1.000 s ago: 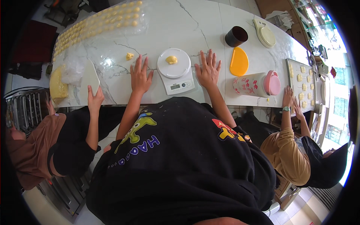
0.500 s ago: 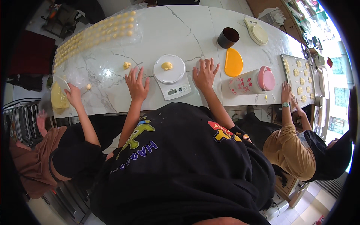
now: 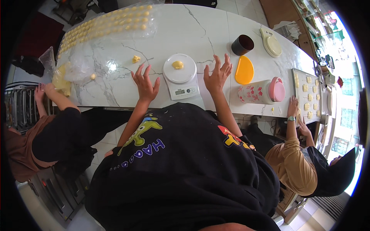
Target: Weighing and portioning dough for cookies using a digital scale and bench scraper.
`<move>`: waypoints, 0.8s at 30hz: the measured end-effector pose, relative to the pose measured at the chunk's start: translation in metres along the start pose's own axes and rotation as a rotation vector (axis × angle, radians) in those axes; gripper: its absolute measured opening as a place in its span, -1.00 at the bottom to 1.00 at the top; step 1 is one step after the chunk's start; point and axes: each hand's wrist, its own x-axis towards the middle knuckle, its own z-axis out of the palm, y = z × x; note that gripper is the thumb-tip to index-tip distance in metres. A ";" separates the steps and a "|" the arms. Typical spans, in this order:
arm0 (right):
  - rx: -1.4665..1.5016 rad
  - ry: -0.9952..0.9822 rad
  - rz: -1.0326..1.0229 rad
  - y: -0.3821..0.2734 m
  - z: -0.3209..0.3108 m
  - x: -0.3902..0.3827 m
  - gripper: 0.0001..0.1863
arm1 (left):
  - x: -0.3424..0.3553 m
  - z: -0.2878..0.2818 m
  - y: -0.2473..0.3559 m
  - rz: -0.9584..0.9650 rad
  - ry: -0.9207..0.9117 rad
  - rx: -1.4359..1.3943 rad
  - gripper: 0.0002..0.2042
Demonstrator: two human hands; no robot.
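A white kitchen scale (image 3: 186,91) stands in front of me with a lump of yellow dough (image 3: 177,65) on its round plate. My left hand (image 3: 145,85) is left of the scale, fingers spread and holding nothing. On the other side, my right hand (image 3: 218,76) is open too, its fingers apart and slightly curled. A smaller piece of dough (image 3: 136,59) lies on the table beyond my left fingertips. Closest to my right hand is a yellow-orange scraper (image 3: 244,70).
Rows of dough balls (image 3: 111,23) lie under plastic, far left. Nearer are a dough block (image 3: 63,79) and one ball (image 3: 93,76). A pink-lidded bottle (image 3: 256,91), dark cup (image 3: 242,45), second scale (image 3: 271,43) and tray (image 3: 295,81) of shaped pieces stand right. People work at both sides.
Both my hands have lifted and curled slightly beside the scale. The person at the left has drawn back from the dough block; the white flat tool in that hand no longer shows.
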 end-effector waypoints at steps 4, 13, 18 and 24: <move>0.053 0.095 -0.156 0.021 0.011 -0.017 -0.57 | 0.001 0.004 0.000 0.000 0.083 0.049 -0.39; -0.002 -0.146 -0.108 0.032 0.032 -0.029 -0.66 | -0.005 0.011 -0.002 -0.127 -0.226 0.306 -0.50; -0.152 -0.233 -0.091 0.030 0.027 -0.026 -0.64 | -0.003 0.010 -0.002 -0.146 -0.210 0.221 -0.48; -0.093 0.010 -0.087 0.008 0.003 -0.005 -0.64 | 0.009 -0.003 0.009 -0.122 -0.083 0.073 -0.43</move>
